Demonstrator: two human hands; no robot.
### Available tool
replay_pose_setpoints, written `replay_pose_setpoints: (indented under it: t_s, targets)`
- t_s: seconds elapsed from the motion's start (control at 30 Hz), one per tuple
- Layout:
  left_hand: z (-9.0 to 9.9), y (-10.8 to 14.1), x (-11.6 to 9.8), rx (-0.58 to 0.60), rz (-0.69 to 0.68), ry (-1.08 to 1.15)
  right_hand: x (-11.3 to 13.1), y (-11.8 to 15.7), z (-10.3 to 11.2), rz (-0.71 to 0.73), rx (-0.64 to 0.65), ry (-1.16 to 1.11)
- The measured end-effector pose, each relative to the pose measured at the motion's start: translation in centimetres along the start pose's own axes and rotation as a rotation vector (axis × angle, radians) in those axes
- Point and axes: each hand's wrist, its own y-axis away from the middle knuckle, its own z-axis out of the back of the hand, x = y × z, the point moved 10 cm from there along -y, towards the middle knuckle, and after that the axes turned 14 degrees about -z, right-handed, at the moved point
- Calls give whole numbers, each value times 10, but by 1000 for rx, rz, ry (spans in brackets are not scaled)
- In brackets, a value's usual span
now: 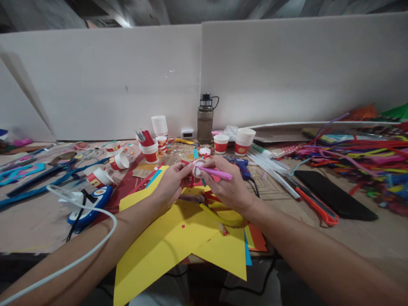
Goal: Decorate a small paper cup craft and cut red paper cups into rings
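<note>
In the middle of the head view, my left hand [170, 182] pinches the left edge of a small round white piece [198, 167] with red and teal strips about it. My right hand [232, 189] is closed on the other side around a pink pen-shaped stick [217, 173], whose left end lies against the round piece. Whether the stick is joined to that piece, I cannot tell. Below both hands spread yellow paper sheets [165, 242], with a bent yellow strip [223, 217] and a dark-handled tool [191, 198] on top.
Paper cups [148, 152] with red pencils, a water bottle [205, 123] and stacked cups [245, 142] stand behind. To the right are a blue glue gun [242, 167], a red cutter [315, 206], a black phone [334, 195] and tangled colourful strips. A white cable [108, 238] crosses my left forearm.
</note>
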Motion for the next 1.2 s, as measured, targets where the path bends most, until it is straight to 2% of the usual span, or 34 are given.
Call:
replay_pose_setpoints:
  t_s: [1.2]
  targets:
    - [1,0,0,6,-5,0,-4,-2,1,-54,0,-7]
